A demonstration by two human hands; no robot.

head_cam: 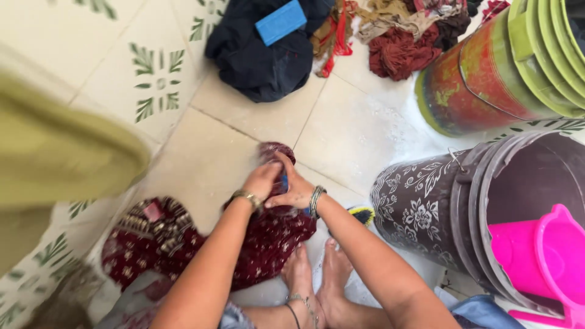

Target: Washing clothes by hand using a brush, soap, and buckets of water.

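A dark red patterned garment (164, 244) lies wet and spread on the tiled floor in front of my feet (317, 277). My left hand (261, 180) presses down on a bunched end of that cloth. My right hand (294, 187) is closed around a small blue object, seemingly a bar of soap or a brush, held against the same bunch. Both wrists wear bangles. Soapy water lies around the cloth.
A dark patterned bucket (426, 213) holding a pink jug (542, 256) stands at the right. Behind it sits a red and green bucket (481, 79). A pile of dark and red clothes (268, 55) with a blue soap bar (280, 21) lies at the top. A yellow-green cloth (55, 152) fills the left.
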